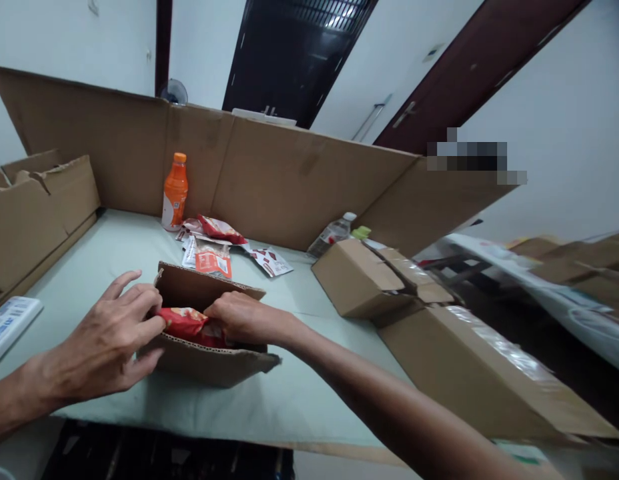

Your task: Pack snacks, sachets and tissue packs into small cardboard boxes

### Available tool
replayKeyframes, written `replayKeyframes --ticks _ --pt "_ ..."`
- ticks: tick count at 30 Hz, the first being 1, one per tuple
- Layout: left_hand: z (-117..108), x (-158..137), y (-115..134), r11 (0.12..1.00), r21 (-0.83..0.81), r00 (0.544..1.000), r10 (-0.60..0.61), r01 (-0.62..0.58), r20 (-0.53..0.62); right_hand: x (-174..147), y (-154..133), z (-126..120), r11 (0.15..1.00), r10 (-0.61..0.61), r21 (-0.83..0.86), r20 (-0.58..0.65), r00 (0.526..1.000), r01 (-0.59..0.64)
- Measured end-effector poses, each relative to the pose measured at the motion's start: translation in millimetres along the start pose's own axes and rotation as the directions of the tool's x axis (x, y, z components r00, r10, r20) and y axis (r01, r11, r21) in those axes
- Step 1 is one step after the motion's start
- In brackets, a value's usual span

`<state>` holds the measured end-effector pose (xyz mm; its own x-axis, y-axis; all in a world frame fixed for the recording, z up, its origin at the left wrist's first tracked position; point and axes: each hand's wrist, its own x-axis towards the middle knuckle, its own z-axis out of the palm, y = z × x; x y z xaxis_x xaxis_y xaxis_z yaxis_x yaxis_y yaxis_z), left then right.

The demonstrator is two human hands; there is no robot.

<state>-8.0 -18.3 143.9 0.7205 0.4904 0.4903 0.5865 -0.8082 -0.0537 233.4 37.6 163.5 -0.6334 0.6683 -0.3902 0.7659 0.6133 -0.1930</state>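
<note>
A small cardboard box (204, 363) stands open-topped near the front of the table. Inside lies a red snack packet (182, 322), partly hidden by the box walls and my fingers. My right hand (242, 319) reaches into the box from the right, its fingers closed on the packet; the fingertips are hidden. At the box's left end, my left hand (122, 333) has bent fingers touching the packet's left end, with the thumb apart. Behind the box lie another red packet (222, 230), an orange-and-white pouch (213, 259) and a white sachet with dark red marks (270, 261).
An orange drink bottle (175, 193) stands by the tall cardboard screen (289, 180). A clear bottle (334, 235) leans at the back right, near a closed carton (362, 280). A long carton (469, 373) borders the right; an open carton (39, 213) borders the left.
</note>
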Motion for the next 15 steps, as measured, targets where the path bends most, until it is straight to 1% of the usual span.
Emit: replayKeyframes --ticks 1,3,6,7,8,9,10,11,12,13,14,15 --pt "1 4 0 1.000 -0.017 1.000 0.014 -0.013 0.018 3 2 4 1.000 -0.006 0.008 -0.008 1.000 0.006" --pt "7 10 -3 0.996 -0.080 0.993 0.034 -0.026 0.111 11 3 12 0.996 -0.055 0.070 0.013 0.998 0.054" --pt "12 15 -8 0.984 -0.179 0.964 0.049 -0.002 0.263 16 4 17 0.966 -0.192 0.197 0.129 0.973 0.165" --pt "12 17 -11 0.978 -0.208 0.954 0.058 0.004 0.293 14 6 15 0.952 -0.240 0.227 0.139 0.961 0.205" --pt "11 19 -13 0.972 -0.235 0.946 0.069 0.008 0.318 10 9 11 0.934 -0.284 0.258 0.111 0.953 0.248" --pt "9 21 -16 0.965 -0.263 0.938 0.083 0.010 0.338 4 14 5 0.909 -0.316 0.297 0.038 0.948 0.291" --pt "7 23 -18 0.956 -0.292 0.929 0.097 0.013 0.357 -2 22 -3 0.876 -0.330 0.347 -0.077 0.941 0.336" --pt "5 25 -20 0.946 -0.324 0.920 0.108 0.021 0.376 -7 33 -12 0.839 -0.311 0.393 -0.222 0.924 0.377" --pt "3 26 -22 0.934 -0.355 0.912 0.117 0.032 0.393 -9 48 -21 0.816 -0.241 0.424 -0.370 0.897 0.394" --pt "3 27 -23 0.924 -0.380 0.906 0.121 0.046 0.405 -7 65 -30 0.824 -0.122 0.431 -0.498 0.859 0.367" --pt "4 27 -25 0.915 -0.399 0.904 0.121 0.059 0.410 0 85 -38 0.865 0.021 0.419 -0.582 0.813 0.278" --pt "5 26 -26 0.909 -0.410 0.905 0.116 0.069 0.410 13 105 -43 0.909 0.153 0.393 -0.624 0.766 0.138"
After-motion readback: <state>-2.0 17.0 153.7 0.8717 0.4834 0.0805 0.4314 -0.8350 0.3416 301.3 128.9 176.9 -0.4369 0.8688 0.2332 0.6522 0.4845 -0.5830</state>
